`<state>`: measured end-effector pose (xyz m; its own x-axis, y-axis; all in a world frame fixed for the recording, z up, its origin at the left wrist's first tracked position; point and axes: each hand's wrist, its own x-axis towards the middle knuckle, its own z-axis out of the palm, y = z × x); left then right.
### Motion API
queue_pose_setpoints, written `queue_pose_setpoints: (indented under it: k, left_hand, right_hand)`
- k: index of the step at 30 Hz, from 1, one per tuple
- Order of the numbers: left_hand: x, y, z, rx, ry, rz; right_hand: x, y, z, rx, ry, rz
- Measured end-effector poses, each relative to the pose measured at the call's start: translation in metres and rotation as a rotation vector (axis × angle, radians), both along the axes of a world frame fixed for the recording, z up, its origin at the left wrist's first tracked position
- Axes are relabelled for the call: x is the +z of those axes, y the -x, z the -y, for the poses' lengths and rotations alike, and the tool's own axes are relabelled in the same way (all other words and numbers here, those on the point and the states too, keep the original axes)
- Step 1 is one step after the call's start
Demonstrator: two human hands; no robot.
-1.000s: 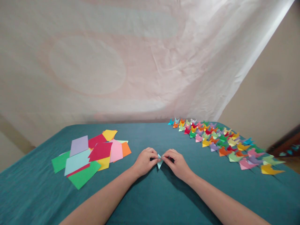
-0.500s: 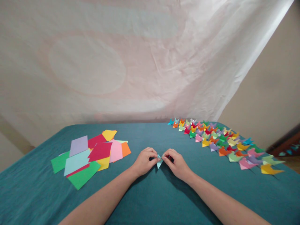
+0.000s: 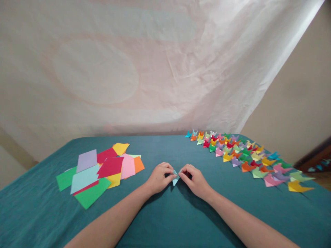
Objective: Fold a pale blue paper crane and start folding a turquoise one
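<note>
A small light-blue folded paper [image 3: 175, 181] is pinched between my two hands over the middle of the table, one point of it facing down toward me. My left hand [image 3: 160, 177] grips its left side between thumb and fingertips. On the other side, my right hand [image 3: 194, 179] pinches the right edge the same way. The fingers cover much of the paper, so its full folded shape is hidden.
Loose coloured paper sheets [image 3: 85, 179] lie overlapping to the left. Several rows of small folded paper birds [image 3: 236, 155] stand along the right side. A dark green cloth [image 3: 165, 224] covers the table, and a pale hanging sheet [image 3: 155, 75] rises behind it.
Almost nothing differs. Both hands keep their pinch on the light-blue paper, which has shifted only very slightly.
</note>
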<state>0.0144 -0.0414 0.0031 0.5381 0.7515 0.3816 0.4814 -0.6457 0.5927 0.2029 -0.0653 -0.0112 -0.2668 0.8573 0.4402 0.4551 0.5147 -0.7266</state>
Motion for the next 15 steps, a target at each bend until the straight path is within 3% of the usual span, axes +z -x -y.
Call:
queue_pose_setpoints:
  k: [15]
  left_hand:
    - [-0.0001, 0.0004, -0.0002, 0.02, 0.016, 0.028]
  right_hand:
    - [0.0001, -0.0004, -0.0009, 0.034, -0.022, 0.079]
